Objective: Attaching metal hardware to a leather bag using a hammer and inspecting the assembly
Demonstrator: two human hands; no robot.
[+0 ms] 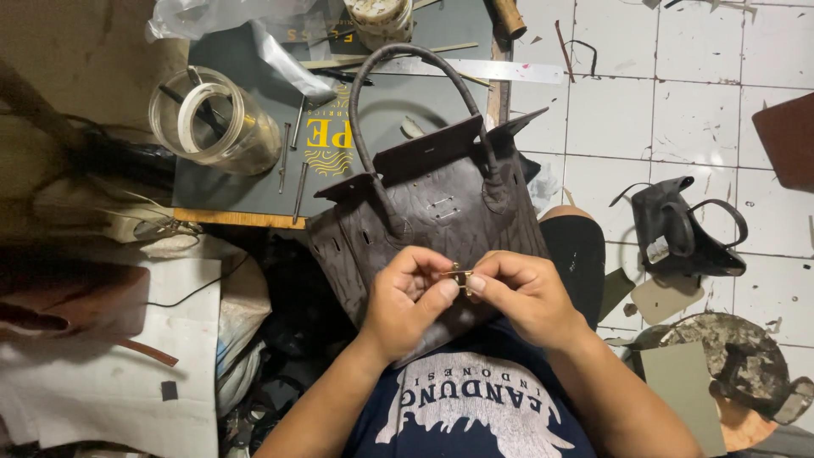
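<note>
Handbag point(441, 212), one big dark brown one, lay on the person's lap with its bumpy front facing up and its one round handle point(398, 64) arching over the edge of a dark green mat point(229, 191). Two hands met just in front of the bag. The left hand point(411, 301) and the right hand point(521, 293) were both curled in tight, and their fingertips pinched one tiny gold metal clasp point(460, 276) between them, right over the lower part of the bag. Two small silver slots point(443, 208) showed in the middle of the bag's front. One clear plastic jar point(212, 119) lay on its side on the mat with a roll of something white in it. One long metal ruler point(475, 69) lay across the top of the mat, and a few thin metal tools point(292, 161) lay beside the jar. One crumpled clear plastic bag point(229, 21) sat at the top of the mat. On the white floor tiles point(695, 119) to the right sat one smaller dark bag piece point(682, 229) with a loop strap. One grey card sheet point(682, 386) lay near the person's right arm. One brown leather piece point(72, 305) rested on white paper at the left.
</note>
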